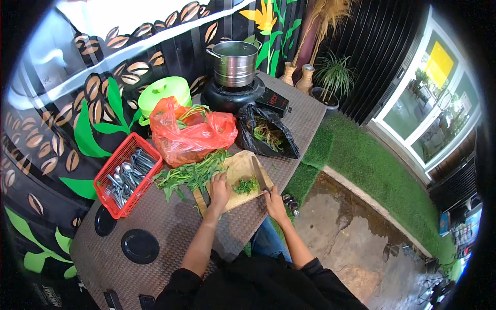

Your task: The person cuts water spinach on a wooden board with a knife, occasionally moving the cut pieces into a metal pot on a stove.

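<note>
My right hand is closed around the handle of a knife, whose blade points away from me over the right side of a wooden cutting board. A small heap of chopped greens lies on the board beside the blade. On the board's left part, my left hand has its fingers bent over the end of a bunch of long leafy greens. The bunch spreads leftward off the board onto the table. My palm hides part of the stems.
Behind the board sit a red plastic bag and a black bag of plant scraps. A steel pot stands on a portable stove, near a green lidded container. Leftward are a red cutlery basket and black plates.
</note>
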Available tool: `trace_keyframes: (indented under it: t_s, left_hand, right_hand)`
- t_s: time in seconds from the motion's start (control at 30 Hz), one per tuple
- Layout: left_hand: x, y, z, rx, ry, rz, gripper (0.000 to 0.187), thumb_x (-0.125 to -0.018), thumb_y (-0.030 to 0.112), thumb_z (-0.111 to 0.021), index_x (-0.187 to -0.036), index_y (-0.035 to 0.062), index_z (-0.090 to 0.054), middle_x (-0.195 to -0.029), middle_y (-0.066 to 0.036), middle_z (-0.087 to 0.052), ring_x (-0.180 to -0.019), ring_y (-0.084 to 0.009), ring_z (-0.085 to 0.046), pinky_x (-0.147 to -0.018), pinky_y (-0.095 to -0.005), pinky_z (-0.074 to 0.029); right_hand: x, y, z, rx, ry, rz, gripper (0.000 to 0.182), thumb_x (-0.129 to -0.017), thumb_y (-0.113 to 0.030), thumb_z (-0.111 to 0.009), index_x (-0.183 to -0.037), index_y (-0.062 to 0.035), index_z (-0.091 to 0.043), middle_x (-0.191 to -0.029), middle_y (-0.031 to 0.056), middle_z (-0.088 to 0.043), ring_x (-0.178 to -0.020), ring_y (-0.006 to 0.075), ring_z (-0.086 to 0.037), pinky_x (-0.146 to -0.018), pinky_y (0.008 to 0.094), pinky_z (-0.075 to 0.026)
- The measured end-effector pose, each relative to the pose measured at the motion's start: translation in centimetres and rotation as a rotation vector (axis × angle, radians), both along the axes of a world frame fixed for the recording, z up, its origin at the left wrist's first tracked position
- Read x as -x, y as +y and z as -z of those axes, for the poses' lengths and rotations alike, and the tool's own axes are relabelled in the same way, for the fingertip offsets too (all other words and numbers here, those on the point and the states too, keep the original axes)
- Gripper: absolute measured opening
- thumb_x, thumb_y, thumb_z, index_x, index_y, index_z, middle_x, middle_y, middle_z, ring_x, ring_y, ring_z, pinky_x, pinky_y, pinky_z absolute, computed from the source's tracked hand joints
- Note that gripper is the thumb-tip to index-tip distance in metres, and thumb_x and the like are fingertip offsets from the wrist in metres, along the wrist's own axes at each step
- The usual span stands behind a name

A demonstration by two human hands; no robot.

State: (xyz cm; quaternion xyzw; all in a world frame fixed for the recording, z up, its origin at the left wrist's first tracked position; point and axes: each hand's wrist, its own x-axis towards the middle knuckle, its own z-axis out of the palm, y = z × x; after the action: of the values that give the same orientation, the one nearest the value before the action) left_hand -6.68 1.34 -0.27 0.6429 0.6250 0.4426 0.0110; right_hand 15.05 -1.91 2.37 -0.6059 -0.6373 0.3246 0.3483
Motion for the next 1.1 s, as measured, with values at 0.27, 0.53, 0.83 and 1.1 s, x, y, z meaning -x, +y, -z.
trace_keyframes:
  t_s: [0.27, 0.53, 0.83, 1.1]
  left_hand:
    - [-1.5, -0.5, -1.4, 0.332, -0.227, 0.252, 0.019, -0.079, 0.003, -0.057, -0.095, 0.0000, -0.065, -0.096, -0.015, -0.062, -0.094, -0.0305, -0.056, -0.086, -0.0383, -0.043]
    - [-1.3, -2.8, -2.3, 0.302, -0.086, 0.104, 0.057, -0.063, 0.010, -0.078, -0.116, 0.0034, -0.057, -0.106, -0.016, -0.058, -0.102, -0.0326, -0.053, -0.090, -0.0381, -0.042]
    - [-3.0, -0.4, -3.3, 0.436, -0.035, 0.289, 0.089, -0.045, 0.004, -0.084, -0.126, 0.0049, -0.050, -0.101, -0.016, -0.054, -0.097, -0.0314, -0.054, -0.084, -0.0359, -0.046]
    - [-3.3, 0.2, -1.3, 0.426, -0.129, 0.235, 0.056, -0.050, 0.007, -0.083, -0.104, 0.0083, -0.067, -0.091, -0.015, -0.062, -0.089, -0.0291, -0.061, -0.079, -0.0350, -0.049]
  right_hand:
    - [-1.2, 0.9, 1.2, 0.021, -0.075, 0.014, 0.024, -0.092, -0.023, -0.046, -0.096, -0.0008, -0.038, -0.076, 0.0302, -0.056, -0.079, 0.0484, -0.055, -0.066, 0.0510, -0.041]
    - [0.0, 0.6, 0.9, -0.037, -0.116, -0.007, 0.026, -0.091, -0.024, -0.050, -0.098, 0.0006, -0.049, -0.077, 0.0272, -0.060, -0.075, 0.0445, -0.058, -0.065, 0.0498, -0.044]
    - [-0.5, -0.6, 2.2, -0.020, -0.106, 0.002, 0.028, -0.090, -0.021, -0.053, -0.101, 0.0042, -0.053, -0.075, 0.0301, -0.058, -0.076, 0.0460, -0.058, -0.064, 0.0480, -0.046]
    - [2.0, -2.0, 3.1, -0.052, 0.002, -0.041, 0.026, -0.091, -0.023, -0.051, -0.098, 0.0025, -0.051, -0.073, 0.0275, -0.059, -0.077, 0.0480, -0.057, -0.066, 0.0500, -0.045]
